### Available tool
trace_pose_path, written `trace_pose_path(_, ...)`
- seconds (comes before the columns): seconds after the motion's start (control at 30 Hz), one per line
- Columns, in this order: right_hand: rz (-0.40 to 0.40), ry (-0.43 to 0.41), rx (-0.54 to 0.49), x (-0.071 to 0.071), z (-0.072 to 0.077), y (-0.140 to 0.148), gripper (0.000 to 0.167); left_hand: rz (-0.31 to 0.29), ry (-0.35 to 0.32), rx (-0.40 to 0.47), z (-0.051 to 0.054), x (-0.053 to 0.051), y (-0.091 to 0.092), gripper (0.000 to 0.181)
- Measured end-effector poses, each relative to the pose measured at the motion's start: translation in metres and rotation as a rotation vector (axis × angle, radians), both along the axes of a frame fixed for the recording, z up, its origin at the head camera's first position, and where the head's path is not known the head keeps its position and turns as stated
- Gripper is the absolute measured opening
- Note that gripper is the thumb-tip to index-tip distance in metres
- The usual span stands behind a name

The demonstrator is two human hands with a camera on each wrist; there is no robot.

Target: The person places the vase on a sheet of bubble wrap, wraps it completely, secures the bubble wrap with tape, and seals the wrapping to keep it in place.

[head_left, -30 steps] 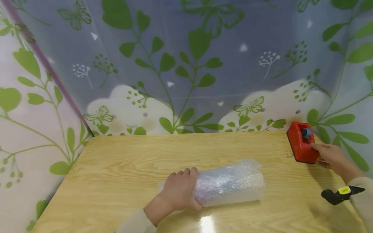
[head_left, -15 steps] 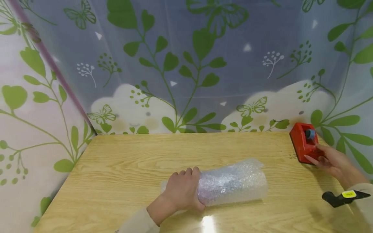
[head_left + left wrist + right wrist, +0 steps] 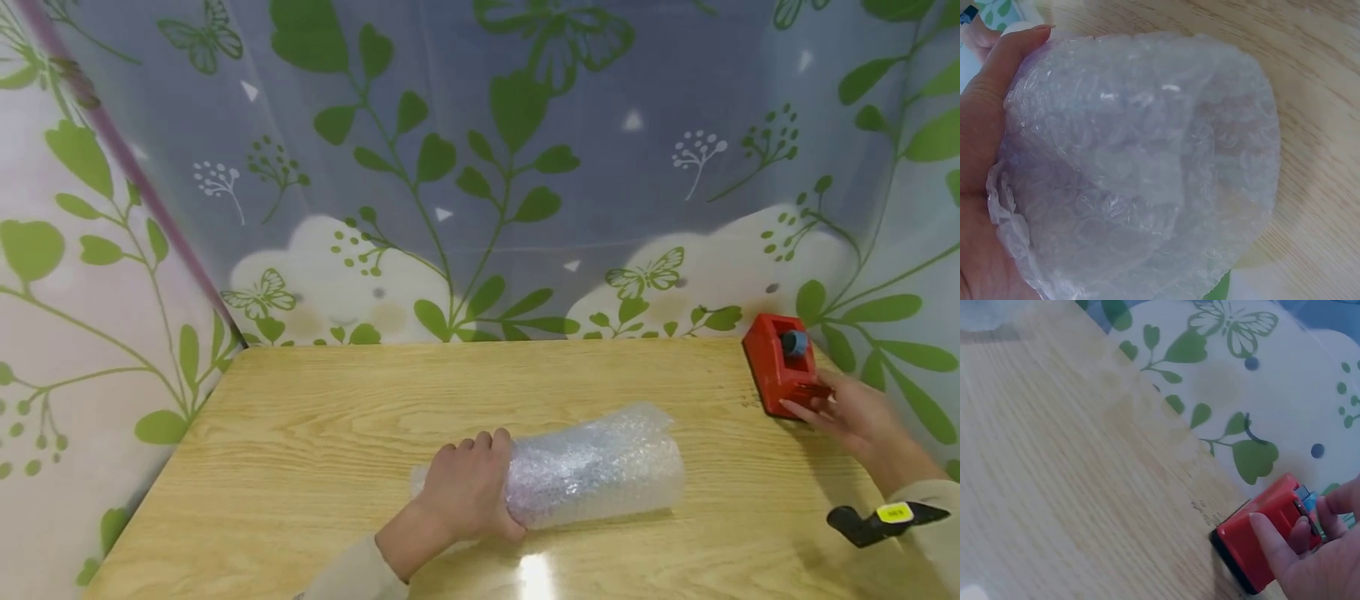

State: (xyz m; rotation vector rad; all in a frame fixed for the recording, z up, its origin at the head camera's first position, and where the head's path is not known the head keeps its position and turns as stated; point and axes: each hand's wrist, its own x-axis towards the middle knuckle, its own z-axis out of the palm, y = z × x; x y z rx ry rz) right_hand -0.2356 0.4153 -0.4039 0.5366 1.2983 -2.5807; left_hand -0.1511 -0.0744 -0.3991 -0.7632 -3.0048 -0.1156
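A roll of clear bubble wrap (image 3: 592,471) lies on the wooden table, its layers loose at the end seen in the left wrist view. Something pinkish and bluish shows faintly through it. My left hand (image 3: 465,487) grips the roll near its left end from above, with the thumb on the near side. At the table's right stands a red tape dispenser (image 3: 772,367) holding a small blue-rimmed tape roll (image 3: 794,343). My right hand (image 3: 862,417) is at the dispenser's near end, thumb against its red side and fingers curled by the cutter. Whether tape is between the fingers is unclear.
The wooden table (image 3: 337,400) meets a blue backdrop (image 3: 600,183) with leaf and butterfly prints, and similar printed cloth hangs at both sides. A black strap piece with a yellow label (image 3: 892,512) sits at my right wrist.
My right hand's thumb has shifted from the dispenser's front onto its side, and the fingers have changed position at the cutter. The left hand and bubble wrap stay in place.
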Motion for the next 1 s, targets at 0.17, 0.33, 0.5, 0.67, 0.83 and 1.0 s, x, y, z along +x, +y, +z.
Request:
trace_pose_path(0.17,-0.046,0.139,0.101,-0.002,-0.022,0.004,0.012,0.024,0.018,-0.008,0.0,0.001,0.001,0.073)
trace_pose_path(0.33,-0.108,0.236,0.235,0.002,-0.048,0.009,0.011,0.032,0.017,-0.012,0.001,0.001,0.001,0.073)
trace_pose_path(0.5,-0.132,0.306,0.313,0.021,-0.047,-0.004,0.014,0.016,0.027,-0.011,0.001,0.001,0.003,0.073)
trace_pose_path(0.67,-0.118,0.341,0.402,0.034,-0.043,-0.017,0.019,0.015,0.032,-0.017,0.001,0.002,0.004,0.072)
trace_pose_path(0.83,-0.104,0.423,0.173,0.036,-0.045,-0.017,0.014,0.015,0.026,-0.017,0.002,0.003,0.003,0.072)
trace_pose_path(1.0,-0.095,0.406,0.14,0.034,-0.048,-0.013,0.023,0.014,0.021,-0.017,0.001,0.003,0.003,0.073)
